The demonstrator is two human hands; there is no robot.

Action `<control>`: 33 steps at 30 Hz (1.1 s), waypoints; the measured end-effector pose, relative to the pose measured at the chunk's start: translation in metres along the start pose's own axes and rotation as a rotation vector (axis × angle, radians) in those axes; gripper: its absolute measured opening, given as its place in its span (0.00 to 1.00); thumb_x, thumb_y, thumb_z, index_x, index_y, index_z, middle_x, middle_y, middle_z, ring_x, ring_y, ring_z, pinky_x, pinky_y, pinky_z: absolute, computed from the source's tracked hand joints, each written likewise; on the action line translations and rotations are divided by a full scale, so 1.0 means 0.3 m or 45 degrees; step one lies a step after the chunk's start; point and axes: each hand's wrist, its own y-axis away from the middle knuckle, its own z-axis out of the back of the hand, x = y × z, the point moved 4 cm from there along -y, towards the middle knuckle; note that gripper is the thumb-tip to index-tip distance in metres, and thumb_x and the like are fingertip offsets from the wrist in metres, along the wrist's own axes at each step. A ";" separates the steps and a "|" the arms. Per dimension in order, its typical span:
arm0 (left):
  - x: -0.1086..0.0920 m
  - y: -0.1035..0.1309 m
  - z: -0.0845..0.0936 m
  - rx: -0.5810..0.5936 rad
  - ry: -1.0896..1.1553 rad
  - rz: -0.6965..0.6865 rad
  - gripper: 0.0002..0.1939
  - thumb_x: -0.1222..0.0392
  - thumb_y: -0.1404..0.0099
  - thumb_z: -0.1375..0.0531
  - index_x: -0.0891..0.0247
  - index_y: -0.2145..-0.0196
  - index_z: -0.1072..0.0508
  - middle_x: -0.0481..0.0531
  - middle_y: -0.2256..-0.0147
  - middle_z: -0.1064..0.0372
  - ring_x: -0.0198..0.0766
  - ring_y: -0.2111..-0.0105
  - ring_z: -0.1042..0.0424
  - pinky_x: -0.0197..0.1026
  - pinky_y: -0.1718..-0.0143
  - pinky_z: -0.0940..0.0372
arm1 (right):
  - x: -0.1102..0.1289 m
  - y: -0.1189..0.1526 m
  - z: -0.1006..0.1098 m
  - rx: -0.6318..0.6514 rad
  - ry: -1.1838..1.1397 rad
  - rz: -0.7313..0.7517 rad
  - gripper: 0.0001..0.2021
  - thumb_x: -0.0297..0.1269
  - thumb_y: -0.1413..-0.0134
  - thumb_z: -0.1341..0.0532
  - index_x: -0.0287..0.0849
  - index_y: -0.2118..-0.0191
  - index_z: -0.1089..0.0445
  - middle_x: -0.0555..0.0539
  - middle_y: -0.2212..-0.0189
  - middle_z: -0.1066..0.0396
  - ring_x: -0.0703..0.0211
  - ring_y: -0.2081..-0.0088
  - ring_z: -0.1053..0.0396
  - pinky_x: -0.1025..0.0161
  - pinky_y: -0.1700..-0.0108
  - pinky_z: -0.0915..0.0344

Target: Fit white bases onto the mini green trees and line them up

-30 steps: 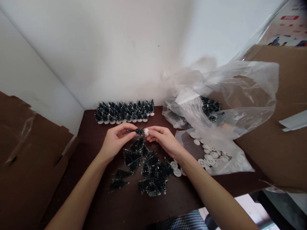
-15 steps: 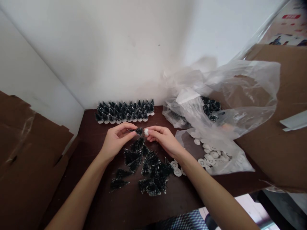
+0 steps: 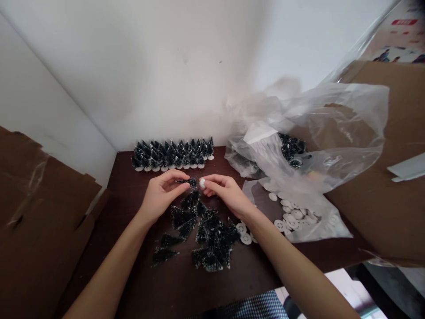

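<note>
My left hand [image 3: 162,193] pinches a small dark green toy tree [image 3: 191,182] with white-flecked bristles, lying sideways with its wide end toward the right. Between the thumb and fingers of my right hand [image 3: 229,195] is a round white base [image 3: 202,183], close to that wide end; whether the two touch I cannot tell. Below both hands a loose pile of similar toy trees [image 3: 214,235] lies on the dark brown table [image 3: 159,292]. A few white bases [image 3: 245,239] rest beside my right forearm.
Against the wall stand rows of toy trees on white bases [image 3: 172,155]. On the right, a clear plastic bag [image 3: 348,115] holds more trees, and many white bases [image 3: 292,217] spill from plastic. Cardboard boxes flank the table, left [image 3: 43,230] and right [image 3: 375,212].
Almost nothing differs. Both hands keep their places, with the toy tree and the white base still held close together.
</note>
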 end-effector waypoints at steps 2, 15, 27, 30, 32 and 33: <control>-0.002 0.000 0.001 -0.007 -0.010 -0.004 0.12 0.55 0.44 0.30 0.63 0.65 0.23 0.53 0.61 0.26 0.43 0.60 0.26 0.46 0.54 0.29 | 0.003 0.001 -0.001 -0.002 0.016 0.010 0.10 0.41 0.51 0.32 0.42 0.63 0.22 0.50 0.71 0.25 0.64 0.69 0.32 0.63 0.62 0.36; -0.010 -0.001 0.001 -0.014 -0.010 -0.063 0.09 0.58 0.44 0.31 0.63 0.65 0.23 0.53 0.61 0.27 0.42 0.59 0.27 0.45 0.55 0.29 | -0.002 0.001 -0.006 0.035 0.045 -0.003 0.10 0.41 0.50 0.33 0.42 0.63 0.22 0.49 0.70 0.25 0.63 0.68 0.32 0.62 0.61 0.36; -0.027 0.000 -0.004 -0.013 -0.059 -0.183 0.06 0.59 0.43 0.32 0.61 0.68 0.22 0.54 0.62 0.28 0.43 0.58 0.28 0.44 0.57 0.29 | -0.025 -0.002 -0.004 0.077 -0.077 -0.068 0.09 0.41 0.50 0.31 0.43 0.63 0.21 0.48 0.70 0.25 0.63 0.67 0.31 0.62 0.59 0.34; -0.027 0.000 -0.004 0.006 -0.061 -0.208 0.04 0.61 0.42 0.32 0.61 0.67 0.22 0.53 0.62 0.28 0.41 0.58 0.28 0.43 0.57 0.29 | -0.025 -0.003 -0.002 0.069 -0.062 -0.055 0.10 0.41 0.51 0.31 0.42 0.63 0.21 0.48 0.70 0.25 0.64 0.67 0.31 0.62 0.60 0.34; -0.027 0.002 -0.005 0.015 -0.067 -0.220 0.04 0.62 0.42 0.33 0.61 0.67 0.22 0.52 0.62 0.29 0.40 0.58 0.28 0.42 0.58 0.29 | -0.022 -0.003 -0.002 0.069 -0.045 -0.042 0.11 0.42 0.51 0.30 0.42 0.63 0.21 0.48 0.69 0.24 0.63 0.67 0.30 0.62 0.60 0.34; -0.028 0.002 -0.005 0.016 -0.070 -0.225 0.04 0.62 0.41 0.33 0.61 0.67 0.22 0.52 0.62 0.29 0.40 0.59 0.28 0.41 0.58 0.29 | -0.021 -0.003 -0.002 0.071 -0.035 -0.036 0.11 0.42 0.52 0.30 0.42 0.63 0.21 0.48 0.69 0.24 0.63 0.67 0.30 0.62 0.60 0.34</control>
